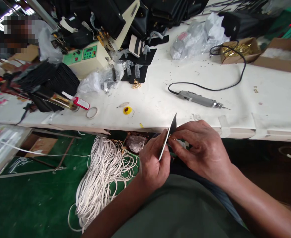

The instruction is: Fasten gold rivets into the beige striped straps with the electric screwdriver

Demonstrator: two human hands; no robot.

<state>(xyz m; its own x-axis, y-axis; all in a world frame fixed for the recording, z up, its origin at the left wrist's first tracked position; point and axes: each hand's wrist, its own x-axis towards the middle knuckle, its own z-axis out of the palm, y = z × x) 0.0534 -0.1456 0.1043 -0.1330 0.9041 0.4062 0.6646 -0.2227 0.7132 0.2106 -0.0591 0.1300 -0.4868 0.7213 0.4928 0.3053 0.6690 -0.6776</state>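
My left hand grips a thin flat panel, dark on the side facing right and pale along its edge, tilted up in front of my body. My right hand is closed at the fingertips on a small gold-coloured metal piece against the panel's dark face; most of the piece is hidden. Beyond my hands, on the white table, lies a grey corded electric screwdriver with its bit pointing right. A small heap of gold metal pieces sits by black panels farther back.
A yellow tape roll, a clear tape ring and a red-and-white bottle lie left. A machine with green panel stands behind. Cartons and plastic bags are at the back. White cord is piled on the floor.
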